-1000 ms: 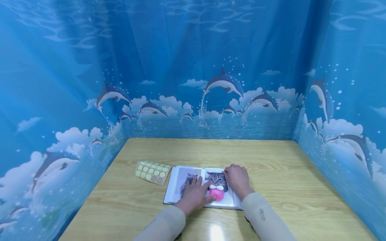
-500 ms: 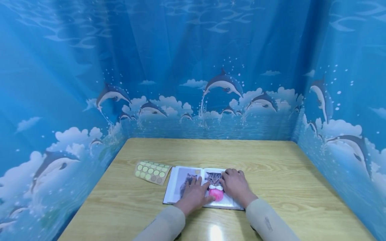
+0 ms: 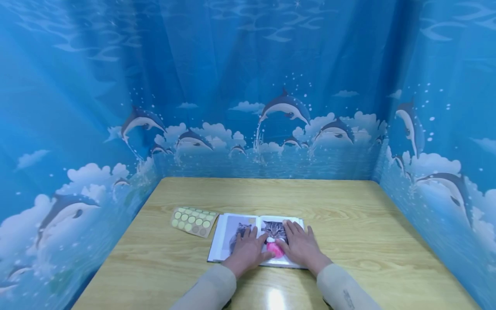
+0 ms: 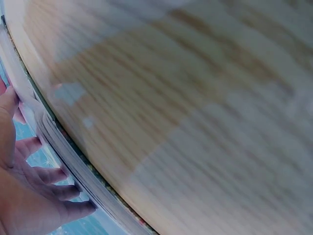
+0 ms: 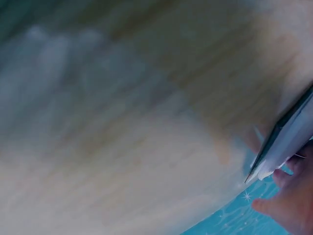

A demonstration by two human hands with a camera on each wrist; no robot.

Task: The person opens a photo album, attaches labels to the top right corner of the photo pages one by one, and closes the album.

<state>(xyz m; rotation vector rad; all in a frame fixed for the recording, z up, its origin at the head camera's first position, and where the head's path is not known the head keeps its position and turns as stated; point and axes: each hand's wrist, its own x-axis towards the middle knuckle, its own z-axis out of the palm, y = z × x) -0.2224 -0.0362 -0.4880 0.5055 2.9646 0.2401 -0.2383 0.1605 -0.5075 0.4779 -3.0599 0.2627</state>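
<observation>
An open photo album [image 3: 218,241] lies flat on the table, a cat picture on each of its two pages. Across the lower inner part of the left page and the fold rests my left hand [image 3: 249,251], fingers spread. My right hand [image 3: 304,247] lies on the right page, fingers extended over its right side, partly covering the cat picture [image 3: 274,229] with a pink round shape. The left wrist view shows the album's page edges [image 4: 73,161] beside the left hand's fingers. In the right wrist view a corner of the album [image 5: 288,134] shows beside the right hand.
Left of the album lies a sheet of round yellow-green stickers [image 3: 193,221], a couple of its spots bare. One round sticker [image 3: 252,221] sits at the top of the left page. Blue dolphin-print curtains [image 3: 248,86] enclose the wooden table [image 3: 348,215] on three sides.
My right hand has gone from curled fingers at the right page's upper right edge to lying spread on the page. The left hand has stayed in place on the album.
</observation>
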